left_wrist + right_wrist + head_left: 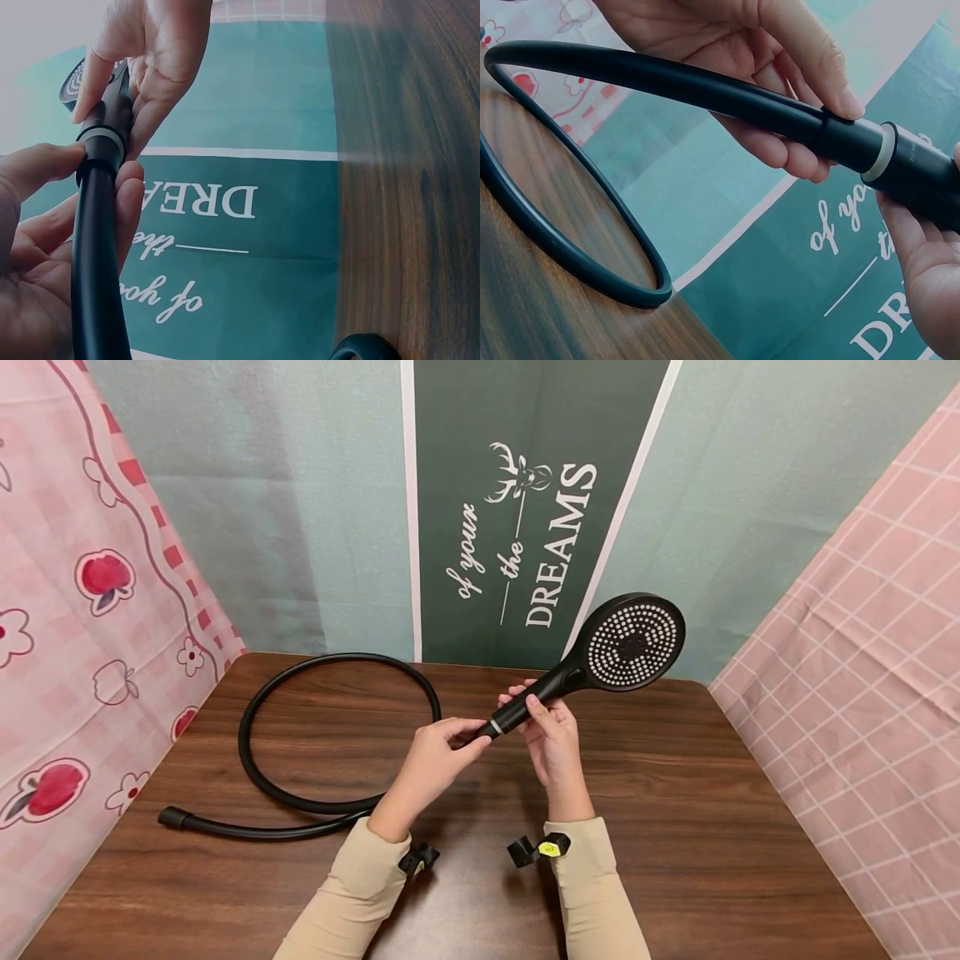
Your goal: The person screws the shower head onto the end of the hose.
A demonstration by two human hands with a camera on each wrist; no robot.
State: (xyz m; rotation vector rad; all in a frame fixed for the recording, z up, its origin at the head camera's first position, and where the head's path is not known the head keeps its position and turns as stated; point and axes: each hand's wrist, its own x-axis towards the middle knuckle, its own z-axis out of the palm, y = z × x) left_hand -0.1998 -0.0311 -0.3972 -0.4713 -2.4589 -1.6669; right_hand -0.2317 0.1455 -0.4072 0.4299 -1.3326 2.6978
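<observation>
Right fingers [542, 715] grip a probably light, round black plastic shower head [600, 662] by its handle [553, 684], likely surest; left fingers [463, 725] pinch the bendy black hose [318, 807] just below it.

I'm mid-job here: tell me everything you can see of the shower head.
The shower head is black and looks like plastic. Its round face, dotted with pale nozzles around a dark centre, is turned toward the head camera. What looks like a button sits on the neck. The right hand grips the handle, slanted above the table. The hose connector meets its lower end at a pale ring; tightness can't be judged.
</observation>
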